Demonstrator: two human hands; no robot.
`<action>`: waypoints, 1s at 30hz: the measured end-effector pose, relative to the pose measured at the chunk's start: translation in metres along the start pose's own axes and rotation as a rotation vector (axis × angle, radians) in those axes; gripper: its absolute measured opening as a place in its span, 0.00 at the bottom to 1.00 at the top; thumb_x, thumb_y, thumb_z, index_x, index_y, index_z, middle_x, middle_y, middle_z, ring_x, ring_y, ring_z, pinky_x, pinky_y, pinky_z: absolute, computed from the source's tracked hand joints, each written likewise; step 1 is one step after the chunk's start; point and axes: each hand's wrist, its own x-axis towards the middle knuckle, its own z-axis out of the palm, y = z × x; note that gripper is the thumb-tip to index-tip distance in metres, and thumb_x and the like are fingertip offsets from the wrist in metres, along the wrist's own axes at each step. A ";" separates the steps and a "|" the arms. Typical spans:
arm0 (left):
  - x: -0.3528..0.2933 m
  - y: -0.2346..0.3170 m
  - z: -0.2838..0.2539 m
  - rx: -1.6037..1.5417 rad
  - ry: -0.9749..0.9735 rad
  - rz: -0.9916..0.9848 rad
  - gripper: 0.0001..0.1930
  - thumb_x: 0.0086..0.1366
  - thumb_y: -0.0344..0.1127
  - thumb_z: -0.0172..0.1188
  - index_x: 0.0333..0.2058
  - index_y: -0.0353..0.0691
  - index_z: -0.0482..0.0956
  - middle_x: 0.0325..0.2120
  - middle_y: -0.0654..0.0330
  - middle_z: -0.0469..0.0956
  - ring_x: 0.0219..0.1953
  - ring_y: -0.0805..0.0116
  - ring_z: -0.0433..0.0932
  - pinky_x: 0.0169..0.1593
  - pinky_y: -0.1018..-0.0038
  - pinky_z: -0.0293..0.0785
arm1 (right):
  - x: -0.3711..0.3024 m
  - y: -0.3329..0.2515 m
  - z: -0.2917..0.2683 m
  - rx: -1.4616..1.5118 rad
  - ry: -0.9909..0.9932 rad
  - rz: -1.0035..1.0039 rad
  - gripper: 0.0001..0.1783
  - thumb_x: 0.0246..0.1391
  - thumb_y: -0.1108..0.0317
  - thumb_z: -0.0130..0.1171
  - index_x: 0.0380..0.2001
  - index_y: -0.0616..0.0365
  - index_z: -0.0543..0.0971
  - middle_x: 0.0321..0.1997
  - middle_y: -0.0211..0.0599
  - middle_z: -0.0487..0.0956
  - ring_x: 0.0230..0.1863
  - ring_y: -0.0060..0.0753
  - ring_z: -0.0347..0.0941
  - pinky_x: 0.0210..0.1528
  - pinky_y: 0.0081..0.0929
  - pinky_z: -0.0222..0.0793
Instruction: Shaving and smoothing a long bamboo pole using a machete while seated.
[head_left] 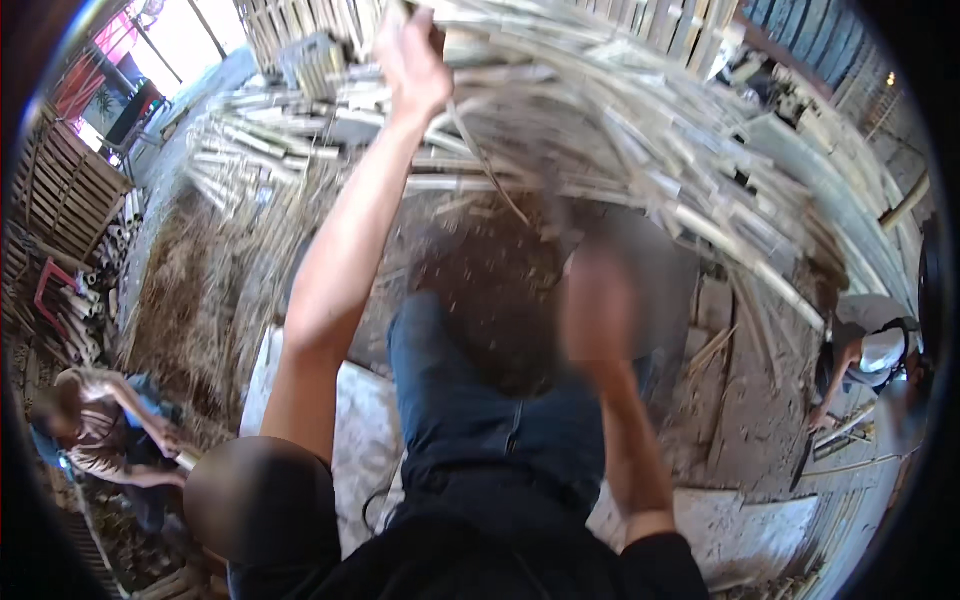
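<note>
My left hand point(415, 70) is raised far ahead at the top edge, its fingers wrapped round a pale bamboo piece that shows only in part. From beside this hand a thin, curved bamboo strip point(478, 158) hangs down toward the dark ground. My right hand point(598, 308), over my right thigh, is smeared by motion but has the rounded outline of a fist. A dark blurred streak rises above it; what that hand holds cannot be made out. Both forearms are bare, and my legs point(500, 430) in blue trousers are spread apart.
Split bamboo lengths point(740, 220) lie heaped in an arc ahead and to the right. Fibrous shavings point(200, 270) cover the ground at left. A person point(100, 430) at left holds a pale piece; another person point(875, 350) works at right with a dark blade. Slatted panels point(70, 190) stand at left.
</note>
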 end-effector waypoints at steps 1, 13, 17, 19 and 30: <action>0.002 -0.001 -0.007 0.358 -0.036 0.226 0.11 0.62 0.27 0.54 0.21 0.33 0.66 0.13 0.55 0.63 0.16 0.56 0.63 0.25 0.63 0.61 | -0.007 -0.031 -0.007 0.194 0.053 -0.056 0.11 0.72 0.62 0.48 0.45 0.58 0.66 0.17 0.23 0.65 0.16 0.14 0.60 0.19 0.23 0.59; 0.018 0.000 -0.029 0.759 0.002 0.787 0.13 0.68 0.33 0.50 0.24 0.34 0.68 0.17 0.59 0.69 0.17 0.69 0.66 0.21 0.70 0.63 | -0.013 -0.008 0.024 0.013 0.002 -0.041 0.12 0.69 0.61 0.53 0.42 0.60 0.67 0.19 0.40 0.71 0.18 0.39 0.71 0.25 0.34 0.67; 0.003 0.015 -0.006 0.212 -0.036 0.040 0.13 0.69 0.37 0.46 0.29 0.34 0.71 0.16 0.54 0.65 0.19 0.59 0.67 0.25 0.61 0.59 | -0.013 -0.069 0.012 0.305 0.120 -0.089 0.12 0.71 0.62 0.50 0.41 0.61 0.67 0.20 0.29 0.70 0.20 0.14 0.65 0.23 0.23 0.62; 0.006 0.013 -0.003 0.111 -0.047 -0.010 0.17 0.68 0.40 0.51 0.23 0.35 0.69 0.11 0.61 0.65 0.14 0.69 0.65 0.21 0.70 0.62 | -0.027 -0.048 0.027 0.433 0.236 -0.181 0.11 0.70 0.63 0.50 0.40 0.61 0.67 0.20 0.33 0.71 0.20 0.20 0.67 0.23 0.26 0.64; 0.008 0.010 0.005 0.371 -0.089 0.154 0.18 0.69 0.41 0.50 0.21 0.37 0.69 0.12 0.64 0.63 0.16 0.72 0.61 0.22 0.66 0.57 | -0.016 -0.060 -0.006 0.237 0.192 -0.106 0.15 0.68 0.59 0.55 0.40 0.62 0.69 0.18 0.42 0.68 0.19 0.32 0.66 0.26 0.34 0.67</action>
